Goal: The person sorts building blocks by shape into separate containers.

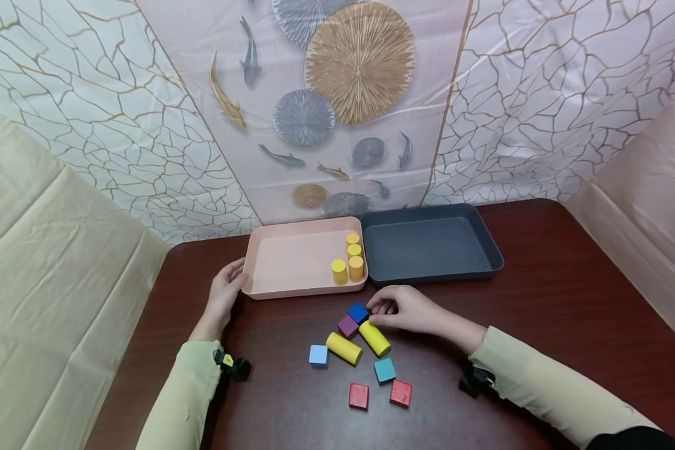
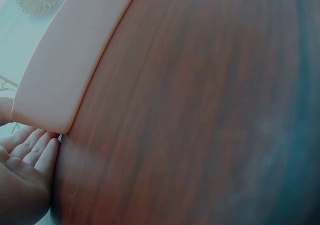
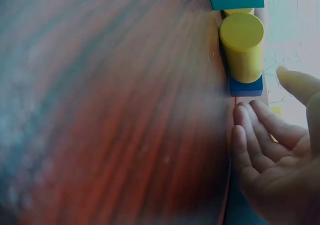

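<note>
My left hand (image 1: pixel 225 287) touches the left side of a pink tray (image 1: pixel 292 294), its fingers (image 2: pixel 35 147) fairly straight against the tray's end. My right hand (image 1: pixel 402 308) is over the table beside a blue cube (image 1: pixel 357 312) and a yellow cylinder (image 1: pixel 374 339) lying on its side; its fingers bend slightly, the thumb stands apart, and nothing is between them. A purple cube (image 1: pixel 348 326) sits against the blue one. Another yellow cylinder (image 1: pixel 344 349) lies left of the first. Several yellow cylinders (image 1: pixel 339 271) stand upright at the tray's right end.
A dark grey tray (image 1: pixel 427 244) stands right of the pink one, edges touching. Closer to me on the brown table (image 1: pixel 281 406) are a light blue cube (image 1: pixel 318 355), a teal cube (image 1: pixel 385 370) and two red cubes (image 1: pixel 359 396). Patterned cloth (image 1: pixel 202 162) hangs behind.
</note>
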Available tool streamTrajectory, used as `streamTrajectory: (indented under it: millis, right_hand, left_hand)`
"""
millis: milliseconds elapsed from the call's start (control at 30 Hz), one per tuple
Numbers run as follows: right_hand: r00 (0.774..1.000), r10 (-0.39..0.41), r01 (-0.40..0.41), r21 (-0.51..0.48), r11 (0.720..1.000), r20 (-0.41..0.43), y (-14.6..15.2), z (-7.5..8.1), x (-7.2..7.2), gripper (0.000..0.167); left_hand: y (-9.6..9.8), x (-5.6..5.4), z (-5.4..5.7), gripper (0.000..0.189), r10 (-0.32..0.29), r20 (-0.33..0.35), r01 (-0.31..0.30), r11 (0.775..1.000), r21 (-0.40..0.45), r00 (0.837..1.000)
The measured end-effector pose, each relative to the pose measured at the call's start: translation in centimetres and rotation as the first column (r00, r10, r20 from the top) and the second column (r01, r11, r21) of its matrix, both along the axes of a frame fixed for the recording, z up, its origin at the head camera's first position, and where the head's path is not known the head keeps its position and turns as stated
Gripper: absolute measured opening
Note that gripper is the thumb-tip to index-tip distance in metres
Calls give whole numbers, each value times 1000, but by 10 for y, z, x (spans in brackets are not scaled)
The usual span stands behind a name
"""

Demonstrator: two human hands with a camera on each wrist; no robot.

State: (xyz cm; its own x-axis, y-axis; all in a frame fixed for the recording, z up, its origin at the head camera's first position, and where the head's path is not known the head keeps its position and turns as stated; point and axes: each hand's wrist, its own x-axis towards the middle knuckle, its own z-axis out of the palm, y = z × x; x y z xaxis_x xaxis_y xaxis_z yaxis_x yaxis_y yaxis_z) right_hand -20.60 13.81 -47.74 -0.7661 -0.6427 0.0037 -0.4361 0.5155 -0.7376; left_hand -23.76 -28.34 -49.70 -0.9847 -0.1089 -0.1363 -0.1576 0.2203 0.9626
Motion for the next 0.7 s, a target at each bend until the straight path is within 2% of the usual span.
streamTrajectory:
  millis: [467, 700]
  right_hand:
    - [998, -8, 5, 40, 999, 66, -5, 3, 2, 30]
    - [998, -24, 21, 70, 997, 55, -9, 2, -1, 33]
  left_hand:
    - [1, 1, 0, 54, 2, -2, -2, 1000, 13, 1000]
    - [1, 0, 1, 53, 10, -4, -10, 1000, 10, 1000]
